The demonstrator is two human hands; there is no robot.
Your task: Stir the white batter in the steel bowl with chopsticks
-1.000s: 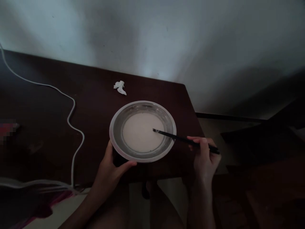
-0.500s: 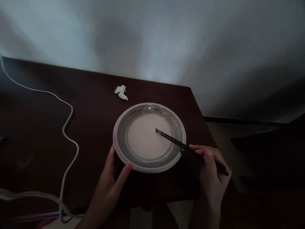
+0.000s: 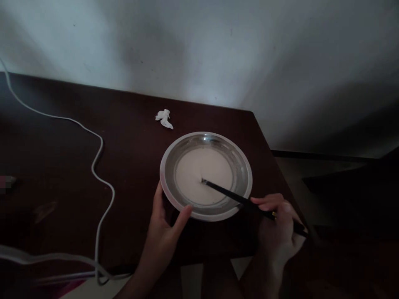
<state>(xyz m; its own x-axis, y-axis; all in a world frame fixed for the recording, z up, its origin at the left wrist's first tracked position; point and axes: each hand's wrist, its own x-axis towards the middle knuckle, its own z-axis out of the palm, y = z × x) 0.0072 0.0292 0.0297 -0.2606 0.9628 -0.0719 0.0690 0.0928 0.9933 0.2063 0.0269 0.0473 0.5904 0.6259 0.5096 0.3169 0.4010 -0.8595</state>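
Note:
A round metal bowl (image 3: 166,189) stands on the dark table, holding a smooth, pale, whitish liquid (image 3: 196,170). My left hand (image 3: 166,232) grips the bowl's near-left side, thumb on the rim and fingers hidden under the outer wall. Black chopsticks (image 3: 230,194) are held in my right hand (image 3: 280,224) at the right of the bowl. They slant over the right rim, and their tips dip into the liquid near its middle.
Behind the bowl lies a crumpled white tissue (image 3: 164,118). A white cable (image 3: 100,145) winds across the left of the dark brown table (image 3: 131,158). The wall (image 3: 149,50) rises along the back edge, and the table's right edge is close to my right hand.
The chopstick tips have moved toward the near side of the liquid and now look pressed together. The bowl, tissue and cable all appear farther right in view, as the camera has shifted.

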